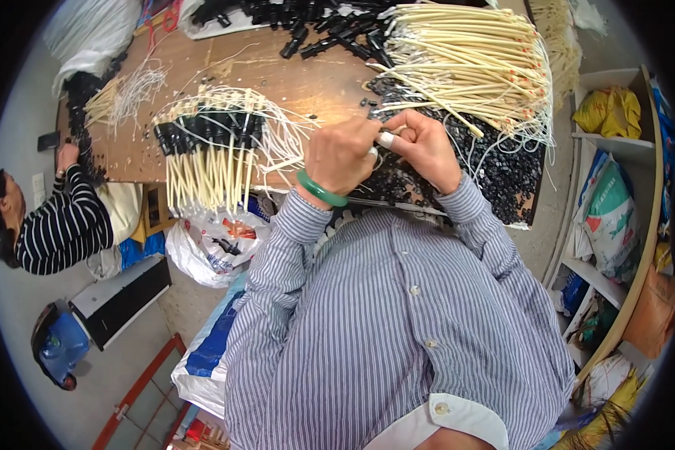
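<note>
My left hand [341, 156], with a green bangle at its wrist, is closed with its fingertips pinched together. Against it, my right hand [425, 150] is pinched too, and white wraps cover some fingertips. Whatever sits between them is too small and hidden to name. Under and beside the hands spreads a heap of small black pieces [502, 161]. A thick pile of cream-coloured thin tubes [465, 64] with white cords lies beyond my right hand. To the left of my left hand is a row of cream tubes with black sleeves [210, 142], their white cords trailing toward my wrist.
Black cylindrical parts [337, 45] lie at the far side of the brown table [277, 79]. A smaller bundle of tubes and cords [120, 97] lies far left. A white plastic bag [217, 244] hangs by the near edge. Another person [52, 217] works at left; shelves [615, 150] stand right.
</note>
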`<action>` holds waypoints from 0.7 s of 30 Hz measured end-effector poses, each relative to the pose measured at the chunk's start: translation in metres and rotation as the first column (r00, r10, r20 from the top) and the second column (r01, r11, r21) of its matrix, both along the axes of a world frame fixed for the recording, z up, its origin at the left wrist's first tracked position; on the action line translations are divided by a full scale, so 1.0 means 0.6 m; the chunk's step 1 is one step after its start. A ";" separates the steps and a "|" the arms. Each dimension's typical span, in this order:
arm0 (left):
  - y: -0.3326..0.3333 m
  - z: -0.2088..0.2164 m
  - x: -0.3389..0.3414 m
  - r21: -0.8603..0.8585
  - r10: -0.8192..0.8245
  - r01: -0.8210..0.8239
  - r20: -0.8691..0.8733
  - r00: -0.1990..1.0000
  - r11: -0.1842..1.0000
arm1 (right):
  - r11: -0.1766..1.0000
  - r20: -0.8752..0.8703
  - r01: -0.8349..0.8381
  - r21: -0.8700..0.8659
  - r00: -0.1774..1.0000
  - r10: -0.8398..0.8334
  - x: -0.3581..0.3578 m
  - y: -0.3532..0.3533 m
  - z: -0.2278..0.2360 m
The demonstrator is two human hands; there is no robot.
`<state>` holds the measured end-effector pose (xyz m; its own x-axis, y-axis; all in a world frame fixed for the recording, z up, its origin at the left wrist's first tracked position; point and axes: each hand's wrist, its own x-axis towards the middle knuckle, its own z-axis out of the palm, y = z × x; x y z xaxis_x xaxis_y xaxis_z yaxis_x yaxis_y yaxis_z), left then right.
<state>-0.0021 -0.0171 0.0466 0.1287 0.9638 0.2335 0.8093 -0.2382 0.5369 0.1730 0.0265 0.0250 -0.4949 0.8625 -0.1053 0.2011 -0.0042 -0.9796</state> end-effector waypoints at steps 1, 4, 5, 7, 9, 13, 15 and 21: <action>-0.006 0.010 -0.003 0.033 -0.017 0.021 -0.113 0.993 0.999 | 0.990 -0.040 -0.008 -0.142 0.999 0.002 -0.004 -0.002 0.002; -0.022 0.015 -0.028 0.065 0.010 -0.001 -0.123 0.992 0.998 | 0.990 -0.048 -0.006 -0.138 0.999 0.000 -0.034 -0.019 0.015; -0.026 0.014 -0.036 0.066 0.040 -0.039 -0.013 0.999 0.997 | 1.000 -0.013 0.016 0.010 1.000 -0.015 -0.044 -0.029 0.024; -0.033 0.012 -0.054 0.055 0.095 -0.109 0.210 0.973 0.993 | 0.952 0.049 0.045 0.303 0.997 -0.062 -0.058 -0.043 0.036; -0.038 0.015 -0.074 0.032 0.127 -0.137 0.219 0.967 0.990 | 0.905 0.065 0.012 0.424 0.997 -0.043 -0.061 -0.043 0.020; -0.038 0.018 -0.104 -0.043 0.207 -0.203 0.238 0.949 0.978 | 0.677 0.121 -0.082 0.731 0.993 -0.011 -0.059 -0.042 -0.006; -0.038 0.010 -0.108 -0.185 0.225 -0.171 0.334 0.915 0.968 | 0.841 0.115 -0.018 0.541 0.992 -0.053 -0.064 -0.049 0.011; -0.019 -0.039 -0.087 -0.369 0.327 -0.132 0.537 0.778 0.920 | 0.963 0.113 -0.013 0.271 0.993 -0.018 -0.042 -0.034 0.021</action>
<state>-0.0543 -0.0288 0.0231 -0.1701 0.9793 -0.1094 0.3312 0.1614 0.9297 0.1480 0.0064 0.0375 -0.4913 0.8676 0.0771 0.3110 0.2574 -0.9149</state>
